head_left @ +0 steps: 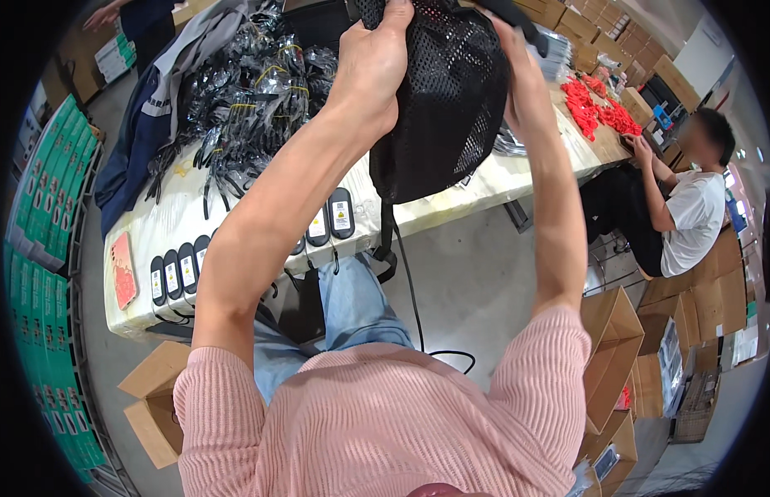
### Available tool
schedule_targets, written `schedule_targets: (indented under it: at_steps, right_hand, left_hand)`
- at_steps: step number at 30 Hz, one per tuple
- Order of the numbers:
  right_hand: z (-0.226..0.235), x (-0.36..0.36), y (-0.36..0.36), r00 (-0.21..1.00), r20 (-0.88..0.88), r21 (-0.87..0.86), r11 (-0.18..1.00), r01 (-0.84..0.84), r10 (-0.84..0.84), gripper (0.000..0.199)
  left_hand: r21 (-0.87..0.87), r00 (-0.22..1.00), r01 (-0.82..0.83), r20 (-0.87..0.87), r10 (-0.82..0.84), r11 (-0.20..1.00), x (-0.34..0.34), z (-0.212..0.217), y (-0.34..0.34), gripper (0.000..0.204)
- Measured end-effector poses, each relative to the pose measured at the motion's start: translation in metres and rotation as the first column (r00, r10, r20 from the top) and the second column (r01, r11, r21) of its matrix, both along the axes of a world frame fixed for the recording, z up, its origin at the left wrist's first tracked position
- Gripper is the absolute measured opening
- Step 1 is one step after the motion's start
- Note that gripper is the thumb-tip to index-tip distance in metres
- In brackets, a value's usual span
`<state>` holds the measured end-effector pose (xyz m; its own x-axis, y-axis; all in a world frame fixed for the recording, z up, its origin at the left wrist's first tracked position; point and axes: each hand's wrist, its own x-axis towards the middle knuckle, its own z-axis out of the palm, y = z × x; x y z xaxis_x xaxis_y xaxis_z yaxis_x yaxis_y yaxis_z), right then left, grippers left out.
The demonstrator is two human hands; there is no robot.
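Note:
A black mesh bag (451, 99) hangs over the table's front edge, held up before me, with a dark strap dangling below it. My left hand (375, 62) is closed on the bag's upper left edge, thumb on top. At its upper right edge my right hand (518, 70) grips the bag too; its fingers are mostly hidden behind the mesh. Beneath my left forearm, a row of flat black oval devices (341, 214) with white labels lies along the table edge, partly covered by the arm.
Bundled black cables in clear plastic (252, 108) are heaped on the covered table (435, 207). A phone in a red-patterned case (122, 269) lies at its left corner. Green boxes (45, 331) fill a left rack. Open cartons (613, 348) stand right, near a seated person (691, 199).

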<state>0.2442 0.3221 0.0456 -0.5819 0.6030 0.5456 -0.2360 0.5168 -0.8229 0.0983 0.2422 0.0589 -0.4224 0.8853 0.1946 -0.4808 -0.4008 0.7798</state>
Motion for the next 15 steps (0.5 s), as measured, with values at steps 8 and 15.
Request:
schedule_targets:
  at_steps: [8,15]
  right_hand:
    - [-0.095,-0.011,-0.066,0.839,0.018,0.493,0.735,0.465,-0.543,0.106]
    - [-0.113,-0.026,-0.044,0.895,-0.056,0.175,0.878,0.446,-0.443,0.122]
  left_hand:
    - [0.035,0.977,0.023,0.21,-0.03,0.999,0.016,-0.001,0.002,0.034]
    - [0.097,0.984,0.073,0.158,-0.087,0.993,0.022,-0.006,0.011,0.029]
